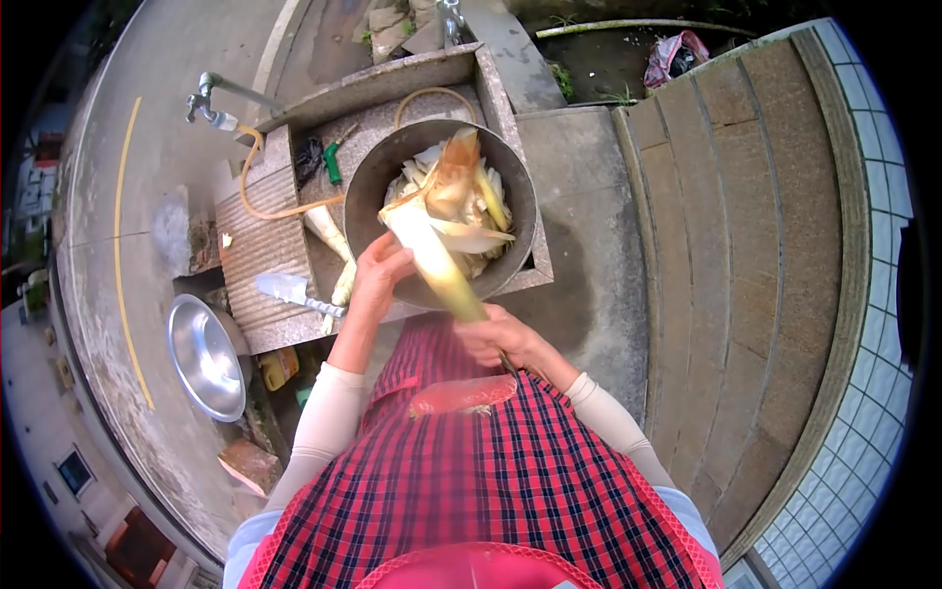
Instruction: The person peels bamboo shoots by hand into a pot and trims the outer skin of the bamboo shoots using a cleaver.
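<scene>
A long, pale bamboo shoot (439, 267), yellow-green towards its near end, slants over a round metal pot (361, 177). My right hand (505, 339) is closed around the near end. A thin dark piece sticks out below that hand; I cannot tell what it is. My left hand (378, 280) holds the shoot's far part from the left side, with fingers bent against it. Inside the pot lie pale and brownish shoot pieces and husks (459, 177). Left of the pot, more shoots (329, 234) rest on the sink's edge.
The pot stands on a stone sink (496, 83) with a ribbed washboard slab (257, 236). A broad-bladed knife (285, 288) lies there. An orange hose (257, 177) runs from a tap (204, 103) past a green nozzle (334, 165). A metal basin (206, 358) stands left; stone steps (726, 245) are right.
</scene>
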Tool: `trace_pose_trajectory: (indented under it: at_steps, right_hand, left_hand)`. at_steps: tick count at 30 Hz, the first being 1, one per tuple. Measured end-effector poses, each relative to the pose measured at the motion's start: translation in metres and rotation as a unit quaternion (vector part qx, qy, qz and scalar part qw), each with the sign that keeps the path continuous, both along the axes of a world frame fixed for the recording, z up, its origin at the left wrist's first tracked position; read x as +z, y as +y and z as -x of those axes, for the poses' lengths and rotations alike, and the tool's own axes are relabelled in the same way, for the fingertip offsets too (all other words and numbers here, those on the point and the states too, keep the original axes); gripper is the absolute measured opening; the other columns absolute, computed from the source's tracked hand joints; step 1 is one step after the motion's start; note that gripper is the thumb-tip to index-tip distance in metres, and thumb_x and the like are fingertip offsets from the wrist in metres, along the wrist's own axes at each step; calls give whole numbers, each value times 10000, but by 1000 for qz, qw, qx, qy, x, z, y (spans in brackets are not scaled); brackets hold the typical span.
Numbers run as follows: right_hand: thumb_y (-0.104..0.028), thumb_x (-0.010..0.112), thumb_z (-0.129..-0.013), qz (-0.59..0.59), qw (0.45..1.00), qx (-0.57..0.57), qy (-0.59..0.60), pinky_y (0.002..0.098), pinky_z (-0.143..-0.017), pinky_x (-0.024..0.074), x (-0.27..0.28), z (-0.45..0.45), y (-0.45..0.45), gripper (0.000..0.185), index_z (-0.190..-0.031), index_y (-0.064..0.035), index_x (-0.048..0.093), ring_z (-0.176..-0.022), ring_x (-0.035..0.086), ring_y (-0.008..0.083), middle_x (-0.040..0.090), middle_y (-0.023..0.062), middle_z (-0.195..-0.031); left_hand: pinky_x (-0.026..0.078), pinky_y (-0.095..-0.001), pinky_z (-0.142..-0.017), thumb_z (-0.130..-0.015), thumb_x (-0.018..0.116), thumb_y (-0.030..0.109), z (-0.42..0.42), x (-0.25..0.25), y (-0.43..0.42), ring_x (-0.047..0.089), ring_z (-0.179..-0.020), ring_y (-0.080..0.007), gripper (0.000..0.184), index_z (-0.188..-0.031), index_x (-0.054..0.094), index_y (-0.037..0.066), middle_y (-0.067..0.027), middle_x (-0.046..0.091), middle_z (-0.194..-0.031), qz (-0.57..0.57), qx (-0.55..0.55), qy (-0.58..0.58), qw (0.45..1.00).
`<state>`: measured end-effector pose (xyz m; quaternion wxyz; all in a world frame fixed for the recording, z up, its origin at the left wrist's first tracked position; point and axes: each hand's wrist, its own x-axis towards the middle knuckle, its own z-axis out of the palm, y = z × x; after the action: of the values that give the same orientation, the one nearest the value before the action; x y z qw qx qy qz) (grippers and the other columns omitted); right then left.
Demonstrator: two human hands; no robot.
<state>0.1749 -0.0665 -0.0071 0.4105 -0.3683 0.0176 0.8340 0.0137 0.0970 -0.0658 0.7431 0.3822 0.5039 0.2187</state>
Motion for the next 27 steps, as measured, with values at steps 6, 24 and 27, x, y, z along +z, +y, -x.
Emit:
trace_pose_trajectory:
  at_steps: [6,24,27]
  right_hand:
    - [-131,658,-795,-14,974,96,-205,223,-363,261,3,-9,-5,204,-907,-25,524,-404,353,53,440,-38,-589]
    - [-208,696,-754,-50,944,167,-282,250,-499,341,18,-25,-18,254,-835,-6,565,-564,424,69,485,-34,-629]
    - [-230,716,-737,-77,915,184,-352,281,-535,396,9,-21,-27,316,-879,16,577,-601,494,113,550,34,-673]
  left_hand:
    - [451,-332,-809,-681,756,140,-5,30,33,536,-960,-245,522,-1172,592,77,-89,568,-1079,-549,-249,164,781]
    - [465,-417,-732,-722,580,67,-70,8,47,513,-922,-330,215,-912,483,41,-128,546,-820,-540,-646,69,535]
    - [475,-418,-716,-688,599,56,-74,-7,55,520,-913,-325,269,-911,450,38,-131,552,-833,-569,-603,159,536]
